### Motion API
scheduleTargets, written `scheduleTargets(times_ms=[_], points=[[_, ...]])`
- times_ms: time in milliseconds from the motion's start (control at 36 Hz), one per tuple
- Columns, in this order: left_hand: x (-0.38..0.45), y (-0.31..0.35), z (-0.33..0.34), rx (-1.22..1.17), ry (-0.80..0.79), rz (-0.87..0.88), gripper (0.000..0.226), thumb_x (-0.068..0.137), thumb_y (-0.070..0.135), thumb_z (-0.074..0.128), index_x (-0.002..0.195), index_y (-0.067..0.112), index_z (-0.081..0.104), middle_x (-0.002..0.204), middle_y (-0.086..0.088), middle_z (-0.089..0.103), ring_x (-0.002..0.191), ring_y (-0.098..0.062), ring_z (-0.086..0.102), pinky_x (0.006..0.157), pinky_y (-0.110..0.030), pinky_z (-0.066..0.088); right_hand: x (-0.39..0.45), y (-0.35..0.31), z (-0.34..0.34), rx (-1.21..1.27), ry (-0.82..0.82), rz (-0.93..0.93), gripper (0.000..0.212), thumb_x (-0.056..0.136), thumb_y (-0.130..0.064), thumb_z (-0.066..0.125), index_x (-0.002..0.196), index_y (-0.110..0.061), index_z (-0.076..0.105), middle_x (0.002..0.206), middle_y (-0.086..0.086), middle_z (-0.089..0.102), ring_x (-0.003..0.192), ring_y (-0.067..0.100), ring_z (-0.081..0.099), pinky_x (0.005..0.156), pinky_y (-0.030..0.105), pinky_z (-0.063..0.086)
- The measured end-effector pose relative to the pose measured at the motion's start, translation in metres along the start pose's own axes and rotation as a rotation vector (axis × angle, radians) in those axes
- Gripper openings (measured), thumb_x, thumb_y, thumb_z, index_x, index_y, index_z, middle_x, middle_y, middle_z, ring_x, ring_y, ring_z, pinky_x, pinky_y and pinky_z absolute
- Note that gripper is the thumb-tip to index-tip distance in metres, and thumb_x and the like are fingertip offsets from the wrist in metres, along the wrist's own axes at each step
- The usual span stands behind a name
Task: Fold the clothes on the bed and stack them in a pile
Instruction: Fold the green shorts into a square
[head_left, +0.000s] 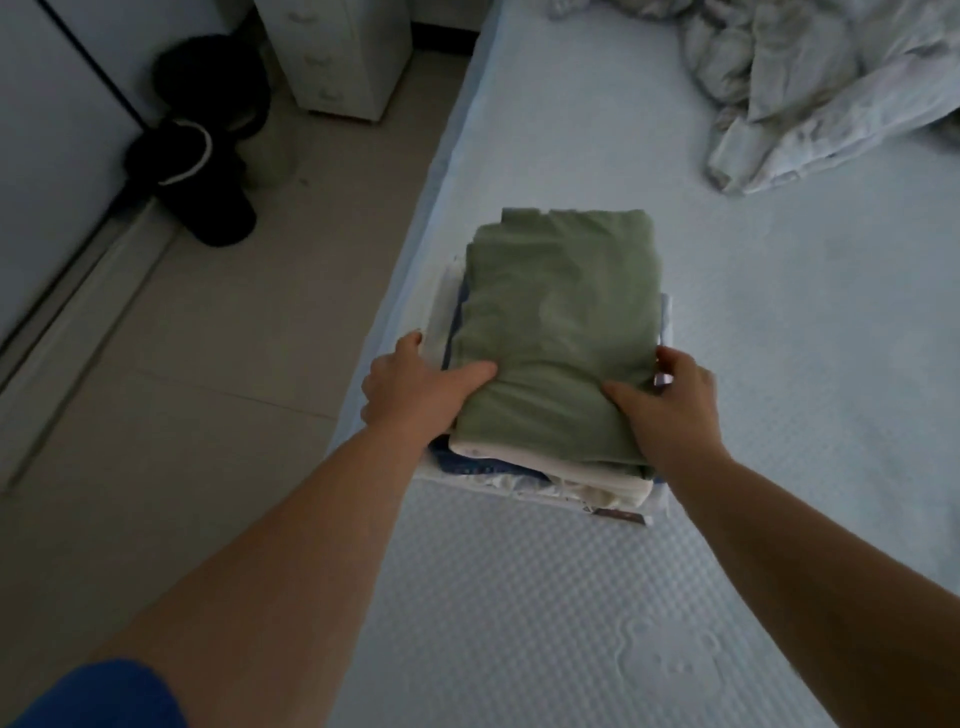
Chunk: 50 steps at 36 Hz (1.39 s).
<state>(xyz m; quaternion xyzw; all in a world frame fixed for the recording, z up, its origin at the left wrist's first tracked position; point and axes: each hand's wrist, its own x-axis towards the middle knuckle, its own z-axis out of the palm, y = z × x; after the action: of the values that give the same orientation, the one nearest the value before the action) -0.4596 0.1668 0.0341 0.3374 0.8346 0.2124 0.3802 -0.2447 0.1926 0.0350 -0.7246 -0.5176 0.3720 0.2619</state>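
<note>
A folded green garment (558, 322) lies on top of a pile of folded clothes (545, 478) near the left edge of the bed (779, 364). White and dark blue layers show under it at the near side. My left hand (410, 387) grips the pile's left side, thumb lying on the green cloth and fingers down the side. My right hand (670, 400) grips the right side the same way, thumb on top, fingertips hidden behind the edge.
A crumpled pale duvet (810, 88) lies at the bed's far right. On the tiled floor to the left stand black fluffy boots (202, 150), a white drawer unit (337, 52) and a wardrobe door (47, 156).
</note>
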Motion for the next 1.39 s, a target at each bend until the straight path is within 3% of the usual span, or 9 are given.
scheduleTargets(times_ms=[111,278,417,556,833,917,1000,1250,1389], points=[[0.014,-0.014,-0.009,-0.168,-0.298,-0.066,0.146,0.030,0.084,0.068,0.150,0.028,0.007,0.155,-0.001,0.022,0.138,-0.024,0.029,0.112,-0.039,0.026,0.005,0.018,-0.011,0.215,-0.126,0.280,0.099,0.062,-0.048,0.080,0.144,-0.022,0.031,0.147,0.002,0.032,0.128,0.027,0.040,0.101,0.043,0.038],[0.016,-0.019,-0.007,-0.415,-0.492,-0.070,0.150,0.027,0.080,0.073,0.151,0.024,0.009,0.151,0.005,0.032,0.131,-0.015,0.039,0.113,-0.037,0.029,0.006,0.022,-0.020,0.477,-0.299,0.440,0.091,0.049,-0.054,0.075,0.128,-0.015,0.050,0.115,-0.007,0.059,0.089,0.005,0.055,0.061,0.023,0.041],[0.021,-0.014,-0.009,-0.481,-0.443,-0.158,0.144,0.026,0.079,0.075,0.149,0.028,0.020,0.149,0.006,0.035,0.132,-0.016,0.039,0.112,-0.035,0.026,0.018,0.026,-0.027,0.481,-0.360,0.528,0.042,0.062,-0.053,0.068,0.081,-0.020,0.050,0.064,-0.015,0.061,0.057,-0.003,0.055,0.055,0.021,0.042],[0.025,-0.015,0.005,-0.509,-0.460,-0.276,0.125,0.057,0.056,0.072,0.151,0.020,-0.002,0.153,-0.002,0.027,0.132,-0.021,0.039,0.095,-0.032,0.037,0.028,0.038,-0.018,0.362,-0.493,0.593,0.084,0.042,-0.062,0.073,0.109,-0.017,0.049,0.098,-0.004,0.058,0.092,0.015,0.055,0.079,0.032,0.044],[0.017,-0.013,0.003,-0.488,-0.377,-0.272,0.103,0.022,0.058,0.084,0.109,0.007,0.064,0.105,-0.008,0.070,0.096,-0.025,0.065,0.095,-0.040,0.049,0.024,0.046,-0.011,0.434,-0.429,0.553,0.098,0.025,-0.058,0.083,0.107,-0.010,0.059,0.102,0.007,0.068,0.096,0.025,0.063,0.085,0.038,0.051],[-0.004,-0.018,-0.002,-0.457,-0.418,-0.291,0.102,0.015,0.059,0.084,0.099,0.005,0.066,0.089,-0.008,0.073,0.087,-0.026,0.067,0.077,-0.035,0.054,0.001,0.049,-0.027,0.448,-0.430,0.565,0.086,0.028,-0.059,0.081,0.100,-0.017,0.062,0.100,0.006,0.070,0.093,0.024,0.066,0.087,0.038,0.052],[-0.048,-0.036,-0.002,-0.452,-0.504,-0.331,0.082,0.027,0.056,0.083,0.094,0.012,0.065,0.083,-0.005,0.074,0.078,-0.025,0.071,0.062,-0.029,0.053,-0.044,0.059,-0.053,0.421,-0.426,0.592,0.066,0.038,-0.055,0.078,0.090,-0.017,0.063,0.075,0.003,0.074,0.066,0.018,0.071,0.057,0.027,0.054],[-0.192,-0.100,0.038,-0.600,-0.551,-0.351,0.089,0.039,0.031,0.094,0.115,0.035,0.049,0.105,0.007,0.067,0.092,-0.016,0.067,0.070,-0.028,0.054,-0.184,0.132,-0.114,0.388,-0.386,0.747,0.074,0.047,-0.038,0.081,0.110,-0.009,0.059,0.099,0.013,0.071,0.094,0.031,0.066,0.091,0.048,0.049],[-0.237,-0.102,0.053,-0.547,-0.562,-0.323,0.105,0.030,0.043,0.086,0.126,0.035,0.043,0.114,0.005,0.063,0.101,-0.018,0.063,0.084,-0.034,0.052,-0.217,0.153,-0.144,0.394,-0.331,0.721,0.051,0.055,-0.030,0.082,0.099,-0.018,0.060,0.088,0.004,0.073,0.083,0.021,0.069,0.069,0.032,0.054]])
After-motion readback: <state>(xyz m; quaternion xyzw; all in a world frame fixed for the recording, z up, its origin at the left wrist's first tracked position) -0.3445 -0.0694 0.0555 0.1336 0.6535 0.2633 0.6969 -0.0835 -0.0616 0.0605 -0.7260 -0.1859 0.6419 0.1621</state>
